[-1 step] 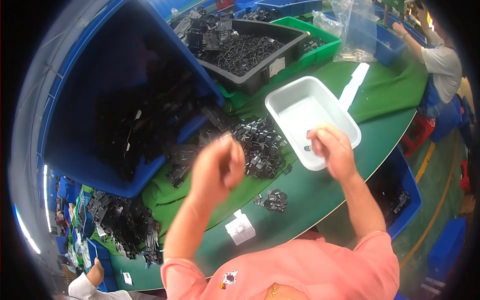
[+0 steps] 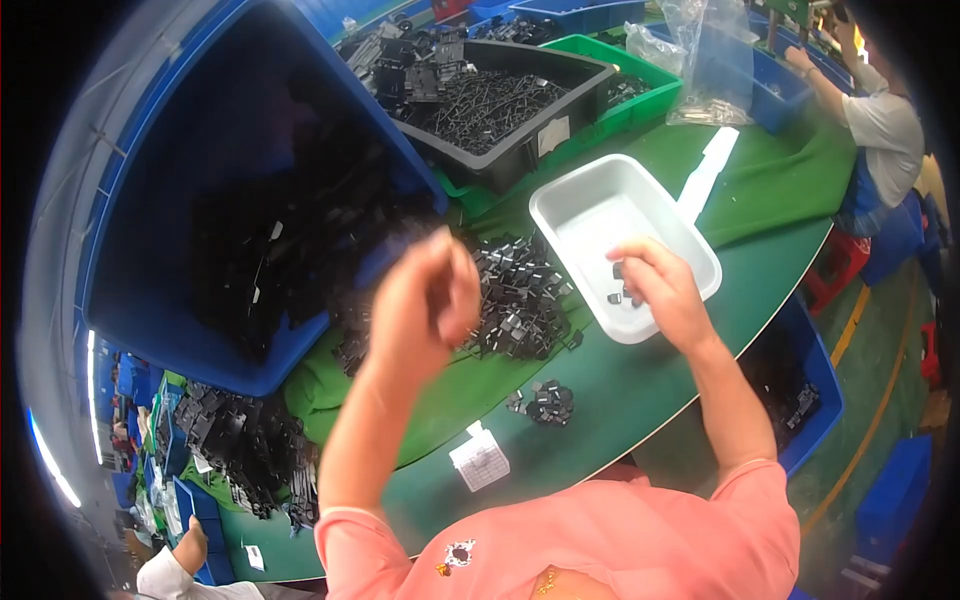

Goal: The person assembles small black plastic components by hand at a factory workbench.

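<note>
- The right hand (image 2: 665,290) reaches into the white tray (image 2: 590,205), fingers curled together over a few small black parts (image 2: 618,283) lying on the tray's floor; whether it pinches one cannot be told.
- The left hand (image 2: 425,305) is raised and blurred, fingers bunched in a loose fist above the pile of black parts (image 2: 515,300) on the green table (image 2: 620,385).
- A small white block (image 2: 479,460) lies near the table's edge.

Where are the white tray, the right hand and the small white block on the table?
white tray (image 2: 585,215): head view, on its bare inner floor.
right hand (image 2: 665,290): head view, on the back of the hand, over the tray.
small white block (image 2: 479,461): head view, on its top face.
</note>
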